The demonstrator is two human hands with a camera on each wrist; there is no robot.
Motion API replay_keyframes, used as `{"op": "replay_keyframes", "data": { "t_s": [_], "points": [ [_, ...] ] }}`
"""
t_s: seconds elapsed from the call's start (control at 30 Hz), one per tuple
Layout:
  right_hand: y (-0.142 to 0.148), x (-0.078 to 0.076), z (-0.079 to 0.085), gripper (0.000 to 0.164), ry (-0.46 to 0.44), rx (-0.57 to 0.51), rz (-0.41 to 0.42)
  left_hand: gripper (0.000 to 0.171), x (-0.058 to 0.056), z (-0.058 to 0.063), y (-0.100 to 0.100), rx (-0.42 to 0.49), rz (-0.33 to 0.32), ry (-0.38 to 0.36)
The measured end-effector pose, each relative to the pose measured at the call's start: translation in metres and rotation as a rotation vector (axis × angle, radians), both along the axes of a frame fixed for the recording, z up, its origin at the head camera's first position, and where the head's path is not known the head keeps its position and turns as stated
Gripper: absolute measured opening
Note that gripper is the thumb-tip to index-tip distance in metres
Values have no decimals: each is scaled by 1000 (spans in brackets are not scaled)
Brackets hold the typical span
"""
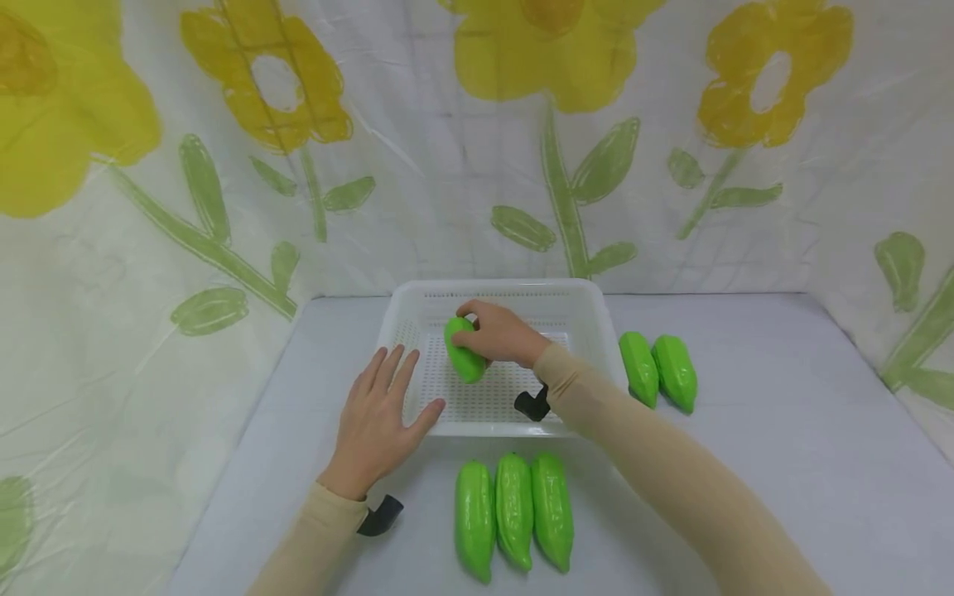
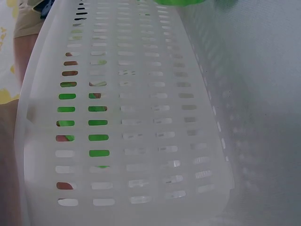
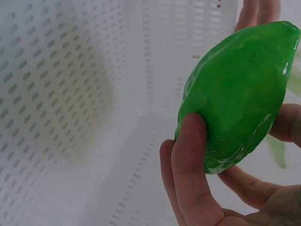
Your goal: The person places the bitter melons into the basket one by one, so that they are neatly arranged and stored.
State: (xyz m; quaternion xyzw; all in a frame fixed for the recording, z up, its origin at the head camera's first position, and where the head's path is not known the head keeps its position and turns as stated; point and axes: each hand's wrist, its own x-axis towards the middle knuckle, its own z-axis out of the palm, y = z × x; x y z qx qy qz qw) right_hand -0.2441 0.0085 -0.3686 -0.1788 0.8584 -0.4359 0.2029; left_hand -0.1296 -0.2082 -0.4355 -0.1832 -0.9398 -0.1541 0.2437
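My right hand (image 1: pixel 505 334) grips a glossy green fruit (image 1: pixel 464 352) with a pointed end, thumb on one side and fingers on the other. It holds the fruit over the inside of a white perforated plastic basket (image 1: pixel 492 430). In the right wrist view the fruit (image 3: pixel 235 94) shows broad, ridged faces. My left hand (image 1: pixel 376 422) has its fingers straight and spread by the basket's near left corner, holding nothing. The left wrist view looks along the outside of the basket's slotted wall (image 2: pixel 127 136), with green showing through some slots.
Two green ridged fruits (image 1: pixel 676 372) lie side by side on the pale table (image 1: pixel 775 463), right of the basket. In front of the basket, three longer green fruits (image 1: pixel 514 511) lie in a row. A flower-print cloth (image 1: pixel 447 165) hangs behind the table.
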Motion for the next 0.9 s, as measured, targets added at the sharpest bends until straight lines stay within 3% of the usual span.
{"op": "replay_keyframes", "data": {
  "t_s": [0.2,0.47,0.9],
  "points": [
    [-15,-3,-11,56,30,31,15,79,-1,-1,1,-2,-7,30],
    [-36,-5,-21,60,31,63,37,79,1,-2,0,-8,4,15],
    [-53,-17,-33,60,-48,18,1,84,-1,-3,0,-4,-3,38]
  ]
}}
